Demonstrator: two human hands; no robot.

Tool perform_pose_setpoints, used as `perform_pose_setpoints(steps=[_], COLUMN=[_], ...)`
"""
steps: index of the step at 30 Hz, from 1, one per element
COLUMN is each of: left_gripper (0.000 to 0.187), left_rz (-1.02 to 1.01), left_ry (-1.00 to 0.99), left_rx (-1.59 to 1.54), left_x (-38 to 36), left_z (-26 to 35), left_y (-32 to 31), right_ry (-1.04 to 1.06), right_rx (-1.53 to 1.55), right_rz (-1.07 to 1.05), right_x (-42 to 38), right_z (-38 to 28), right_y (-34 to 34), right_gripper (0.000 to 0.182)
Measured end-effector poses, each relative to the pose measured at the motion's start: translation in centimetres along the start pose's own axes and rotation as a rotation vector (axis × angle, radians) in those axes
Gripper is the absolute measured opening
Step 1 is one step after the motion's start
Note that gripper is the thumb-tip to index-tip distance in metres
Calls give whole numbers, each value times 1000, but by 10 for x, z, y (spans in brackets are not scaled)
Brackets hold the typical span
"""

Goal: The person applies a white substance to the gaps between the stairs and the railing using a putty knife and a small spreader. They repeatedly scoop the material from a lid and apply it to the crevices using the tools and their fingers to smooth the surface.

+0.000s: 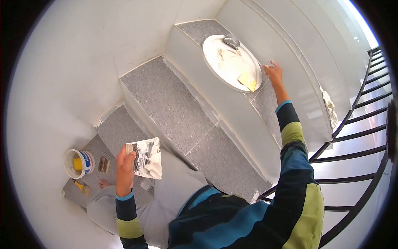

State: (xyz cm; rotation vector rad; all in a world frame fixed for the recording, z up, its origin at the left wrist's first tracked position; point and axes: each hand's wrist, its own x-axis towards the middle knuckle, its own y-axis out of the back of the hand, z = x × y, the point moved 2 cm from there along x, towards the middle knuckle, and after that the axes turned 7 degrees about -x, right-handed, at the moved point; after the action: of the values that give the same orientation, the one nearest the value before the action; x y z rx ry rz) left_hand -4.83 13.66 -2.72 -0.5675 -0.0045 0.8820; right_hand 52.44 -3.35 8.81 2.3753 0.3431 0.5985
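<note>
My left hand [125, 166] grips a flat rectangular putty blade [145, 157], its face smeared with white paste and dark streaks. It is held over my lap, above the lower steps. Out to the right, my right hand [273, 74] reaches over an upper step with fingers apart, close by the rim of a round white tray [213, 60]. Pale paste is spread across that tray. On it lie a yellow toothed spreader [247, 82], near my right hand, and a dark-edged tool [231, 42] at the far side.
Grey speckled stair treads [166, 99] rise between white walls. Lower left stand a white bucket [87, 164] with something yellow inside, a yellow-handled brush [81, 187] and a small brown-and-dark block [103, 164]. A black railing [352, 157] curves along the right, near a white cloth [329, 108].
</note>
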Motion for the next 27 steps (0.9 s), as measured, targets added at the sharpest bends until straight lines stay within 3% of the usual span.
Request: perform_pose_setpoints(steps=[2, 5, 15, 27], left_gripper=[19, 19, 20, 20], left_rz=[2, 41, 123, 129], left_ry=[5, 4, -23, 4], left_rx=[-9, 47, 95, 46], left_x=[-1, 1, 6, 9], left_z=[-1, -2, -9, -18], left_y=[1, 5, 15, 22], right_ry=[65, 91, 160, 461], right_rx=[-188, -227, -154, -463], right_rz=[-32, -78, -237, -193], right_x=[12, 35, 84, 72], right_z=[-5, -13, -1, 6], right_y=[-7, -23, -64, -58], right_gripper=[50, 49, 42, 58])
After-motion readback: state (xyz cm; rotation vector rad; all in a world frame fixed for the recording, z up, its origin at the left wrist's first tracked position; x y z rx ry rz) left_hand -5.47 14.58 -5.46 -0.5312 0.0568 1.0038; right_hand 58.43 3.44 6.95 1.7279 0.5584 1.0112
